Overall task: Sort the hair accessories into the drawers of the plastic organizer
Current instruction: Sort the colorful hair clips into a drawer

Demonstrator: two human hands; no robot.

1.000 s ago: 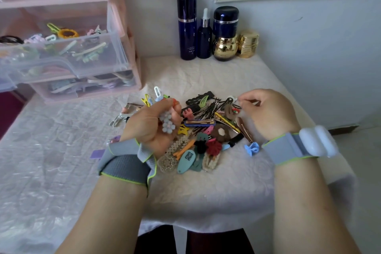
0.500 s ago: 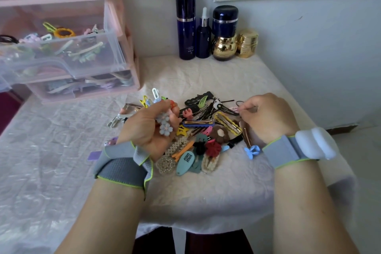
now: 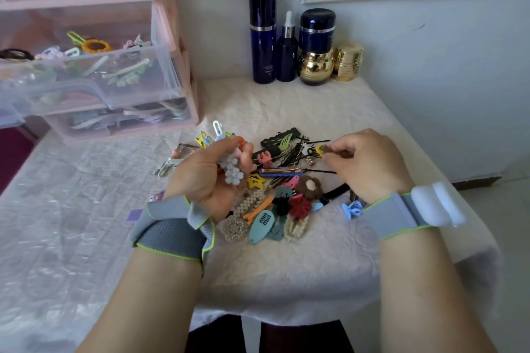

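left hand (image 3: 210, 178) was palm-up over the left edge of the pile, fingers curled round a bunch of clips (image 3: 220, 140), pale blue flower clip (image 3: 233, 169) sticking out of the fist. right hand (image 3: 365, 163) was over the right side of the pile, thumb and fingers pinching a small brown clip (image 3: 334, 151) at the fingertips. both wrists wore grey straps with green edging; white block on the right strap (image 3: 437, 205).

hair accessories (image 3: 281, 189) lay heaped mid-worktop between the hands on the white cloth (image 3: 286, 106): black pins, yellow star clip (image 3: 256, 181), teal oval clip (image 3: 262, 225), pearl clip (image 3: 234, 228), small blue claw clip (image 3: 353, 208) just beside the right wrist.

plastic organizer (image 3: 169, 37) stood back left, pink frame, clear drawers. middle drawer (image 3: 94, 71) pulled out, clips and ties inside; lower drawer (image 3: 120, 120) also had clips.

three dark blue bottles (image 3: 262, 34) and a gold jar (image 3: 347, 60) stood at the back by the wall.
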